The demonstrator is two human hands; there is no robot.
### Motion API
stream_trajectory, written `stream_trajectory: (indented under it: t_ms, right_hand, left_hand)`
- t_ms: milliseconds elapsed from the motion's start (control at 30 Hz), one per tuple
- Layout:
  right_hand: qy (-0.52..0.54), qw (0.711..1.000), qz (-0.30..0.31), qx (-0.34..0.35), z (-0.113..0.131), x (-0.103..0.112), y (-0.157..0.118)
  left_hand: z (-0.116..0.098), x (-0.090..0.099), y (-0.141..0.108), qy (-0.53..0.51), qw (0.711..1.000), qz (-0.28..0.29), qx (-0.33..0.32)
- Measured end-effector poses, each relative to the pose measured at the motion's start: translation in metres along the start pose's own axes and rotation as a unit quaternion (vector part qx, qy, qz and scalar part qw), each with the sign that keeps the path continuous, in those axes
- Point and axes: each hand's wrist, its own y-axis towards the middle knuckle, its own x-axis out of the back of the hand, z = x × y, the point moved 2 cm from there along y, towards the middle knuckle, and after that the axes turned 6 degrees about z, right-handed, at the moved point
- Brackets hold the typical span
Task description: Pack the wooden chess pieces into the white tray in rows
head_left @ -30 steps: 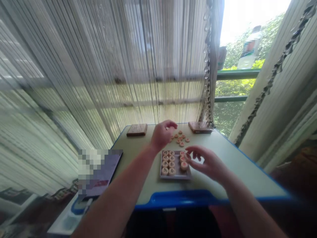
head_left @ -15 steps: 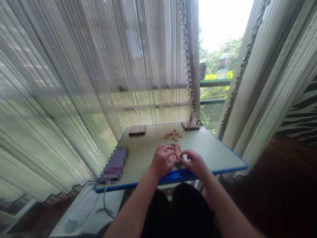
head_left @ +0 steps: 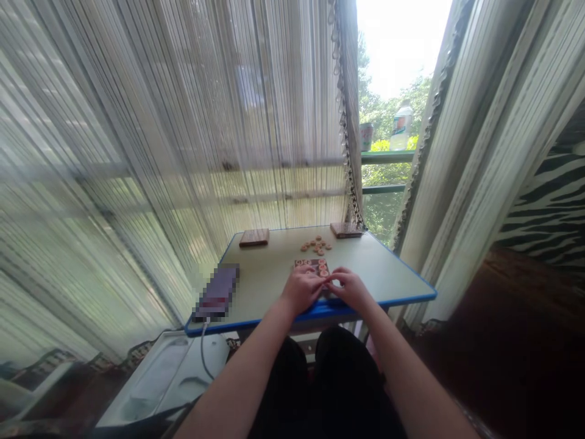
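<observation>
A small dark board [head_left: 312, 263] with round wooden pieces [head_left: 323, 267] on it lies near the front edge of the table. Over its left and front part rests my left hand [head_left: 301, 289], fingers curved and close together; anything beneath them is hidden. My right hand [head_left: 348, 286] is at the board's right front corner, thumb and forefinger pinched, touching the left fingertips. What the pinch holds is too small to make out. Behind the board lies a loose cluster of round wooden pieces [head_left: 319, 245].
The pale table [head_left: 388, 274] has a blue rim. Brown flat boxes stand at its back left [head_left: 255, 237] and back right [head_left: 346, 230]. A pixelated dark device [head_left: 218, 292] with a cable lies at the left edge. A bottle [head_left: 401, 127] stands on the window rail.
The view has shifted slightly. My left fingers have moved toward the board's front, uncovering more pieces at its back, and my hands have come together at the fingertips.
</observation>
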Motion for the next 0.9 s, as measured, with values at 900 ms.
stream_trajectory:
  t_ms: [900]
  right_hand:
    - [-0.012, 1.0, -0.008, -0.023, -0.01, -0.001, -0.001]
  left_hand:
    - [-0.001, -0.005, 0.004, -0.002, 0.999, 0.011, 0.044]
